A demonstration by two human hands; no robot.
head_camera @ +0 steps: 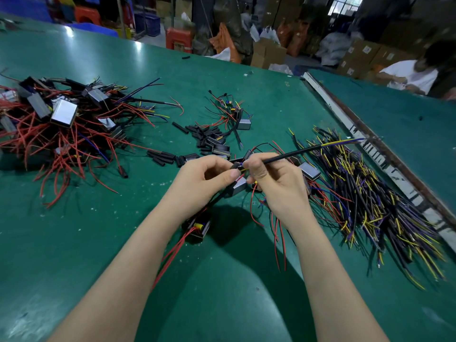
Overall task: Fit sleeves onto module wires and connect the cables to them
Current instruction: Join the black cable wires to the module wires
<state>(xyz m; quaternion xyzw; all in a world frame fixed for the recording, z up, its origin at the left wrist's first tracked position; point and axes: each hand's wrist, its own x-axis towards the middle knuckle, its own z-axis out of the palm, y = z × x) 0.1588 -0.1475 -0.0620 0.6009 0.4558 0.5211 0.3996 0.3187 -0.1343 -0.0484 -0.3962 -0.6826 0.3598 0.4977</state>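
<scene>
My left hand (199, 183) pinches a short black sleeve (235, 165) and thin module wires at the centre of the green table (98, 230). A small grey module (238, 185) hangs just under its fingers. My right hand (276, 186) grips a black cable (293, 154) whose yellow and blue ends point up to the right. The cable's near end meets the sleeve between my two thumbs. Another black module (198, 228) with red wires lies below my left wrist.
A big heap of modules with red wires (61, 119) fills the left. Loose black sleeves (204, 139) lie ahead of my hands. A pile of black, yellow and blue cables (370, 198) spreads on the right beside a table seam (370, 144). A person (414, 75) works far right.
</scene>
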